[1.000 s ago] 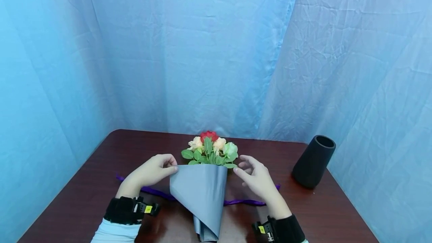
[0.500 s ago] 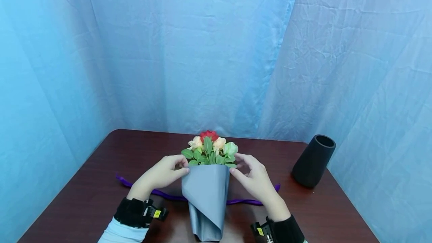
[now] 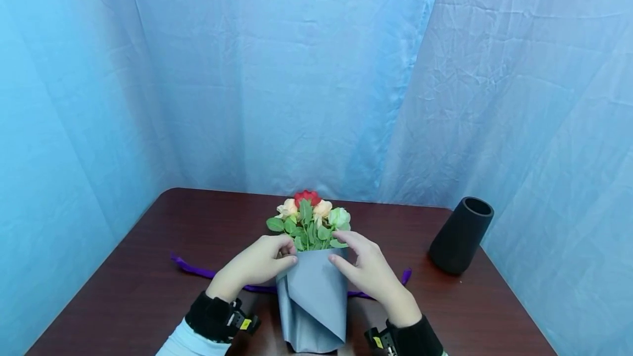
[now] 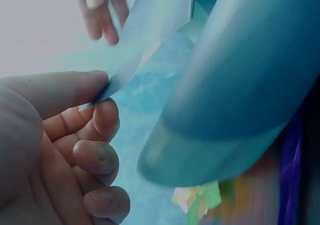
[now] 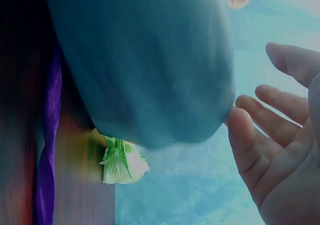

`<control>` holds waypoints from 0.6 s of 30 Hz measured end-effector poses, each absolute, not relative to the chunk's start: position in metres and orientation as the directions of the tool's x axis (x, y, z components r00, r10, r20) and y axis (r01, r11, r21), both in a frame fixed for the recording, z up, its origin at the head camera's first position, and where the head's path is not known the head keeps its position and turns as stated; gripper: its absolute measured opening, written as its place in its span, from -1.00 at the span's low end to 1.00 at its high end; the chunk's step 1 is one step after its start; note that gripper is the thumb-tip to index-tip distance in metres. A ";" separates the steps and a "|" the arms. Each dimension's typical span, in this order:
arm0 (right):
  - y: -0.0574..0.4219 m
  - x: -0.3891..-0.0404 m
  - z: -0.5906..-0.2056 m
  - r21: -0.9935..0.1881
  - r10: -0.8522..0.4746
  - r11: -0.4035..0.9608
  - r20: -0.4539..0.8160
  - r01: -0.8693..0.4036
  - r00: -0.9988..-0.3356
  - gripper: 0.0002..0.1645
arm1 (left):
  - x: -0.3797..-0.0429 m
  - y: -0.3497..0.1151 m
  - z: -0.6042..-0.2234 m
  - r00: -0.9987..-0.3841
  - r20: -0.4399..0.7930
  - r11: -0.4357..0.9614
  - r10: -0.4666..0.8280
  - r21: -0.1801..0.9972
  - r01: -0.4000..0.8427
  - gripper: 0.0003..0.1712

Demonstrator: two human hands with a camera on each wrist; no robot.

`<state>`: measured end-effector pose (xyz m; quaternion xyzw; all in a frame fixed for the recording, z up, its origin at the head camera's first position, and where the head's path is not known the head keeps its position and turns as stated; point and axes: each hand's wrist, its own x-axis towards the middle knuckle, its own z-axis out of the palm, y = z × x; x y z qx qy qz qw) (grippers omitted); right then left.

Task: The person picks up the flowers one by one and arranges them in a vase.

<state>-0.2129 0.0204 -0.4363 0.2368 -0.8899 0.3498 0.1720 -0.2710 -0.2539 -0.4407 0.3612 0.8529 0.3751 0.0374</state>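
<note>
A bouquet [image 3: 306,221] of red, cream and pale green flowers with green leaves lies on the table, its stems hidden in grey-blue wrapping paper [image 3: 316,312]. My left hand [image 3: 262,261] pinches the paper's loose upper edge between thumb and index finger, clear in the left wrist view, where that flap [image 4: 150,35] lifts off the rolled part. At the roll's right side my right hand [image 3: 368,271] stands with spread, loosely bent fingers. The right wrist view has its fingertips [image 5: 240,120] right at the paper's edge, with nothing between thumb and fingers.
Beneath the bouquet a purple ribbon [image 3: 195,270] runs crosswise, its ends out to both sides. A black vase [image 3: 460,238] stands at the right of the dark wooden table [image 3: 198,218]. Blue curtains [image 3: 306,81] enclose the back and sides.
My left hand has drawn the paper's left edge rightward across the bouquet, narrowing the wrap. My right hand has shifted slightly left, over the paper's upper right.
</note>
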 end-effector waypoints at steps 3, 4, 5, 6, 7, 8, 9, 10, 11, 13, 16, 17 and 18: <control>0.018 -0.212 -0.436 -0.550 -0.338 0.632 0.439 -0.546 -0.832 -0.47 | -0.268 -0.246 -0.442 -0.715 0.214 0.450 0.666 0.649 0.614 -0.93; 0.018 -0.211 -0.436 -0.555 -0.348 0.629 0.424 -0.544 -0.836 -0.48 | -0.267 -0.244 -0.442 -0.709 0.213 0.450 0.672 0.643 0.620 -0.93; 0.017 -0.211 -0.436 -0.557 -0.359 0.628 0.413 -0.544 -0.837 -0.49 | -0.267 -0.241 -0.442 -0.706 0.213 0.451 0.676 0.637 0.625 -0.93; 0.016 -0.211 -0.436 -0.558 -0.371 0.625 0.403 -0.546 -0.837 -0.50 | -0.266 -0.240 -0.442 -0.704 0.211 0.453 0.679 0.634 0.627 -0.93; 0.016 -0.211 -0.437 -0.555 -0.382 0.624 0.397 -0.550 -0.835 -0.51 | -0.265 -0.238 -0.442 -0.701 0.211 0.453 0.682 0.630 0.631 -0.93; 0.015 -0.211 -0.438 -0.550 -0.393 0.624 0.392 -0.554 -0.832 -0.52 | -0.264 -0.237 -0.442 -0.700 0.207 0.455 0.684 0.629 0.631 -0.93; 0.015 -0.211 -0.439 -0.545 -0.403 0.624 0.391 -0.561 -0.828 -0.53 | -0.264 -0.236 -0.442 -0.698 0.208 0.454 0.686 0.626 0.633 -0.94; 0.014 -0.212 -0.440 -0.539 -0.411 0.624 0.390 -0.566 -0.824 -0.55 | -0.263 -0.235 -0.442 -0.696 0.209 0.452 0.687 0.626 0.635 -0.95; 0.014 -0.212 -0.441 -0.531 -0.419 0.623 0.392 -0.574 -0.819 -0.56 | -0.262 -0.234 -0.442 -0.693 0.211 0.450 0.690 0.625 0.638 -0.95; 0.013 -0.213 -0.442 -0.523 -0.433 0.619 0.396 -0.586 -0.810 -0.60 | -0.259 -0.232 -0.442 -0.687 0.218 0.446 0.693 0.620 0.646 -0.95; 0.013 -0.214 -0.444 -0.527 -0.439 0.613 0.391 -0.588 -0.809 -0.62 | -0.256 -0.229 -0.441 -0.683 0.233 0.441 0.693 0.613 0.656 -0.94; 0.013 -0.214 -0.444 -0.530 -0.439 0.613 0.388 -0.586 -0.810 -0.62 | -0.256 -0.228 -0.440 -0.682 0.237 0.439 0.692 0.612 0.658 -0.93; 0.013 -0.214 -0.445 -0.534 -0.438 0.613 0.383 -0.582 -0.813 -0.62 | -0.255 -0.228 -0.440 -0.682 0.241 0.437 0.691 0.613 0.659 -0.92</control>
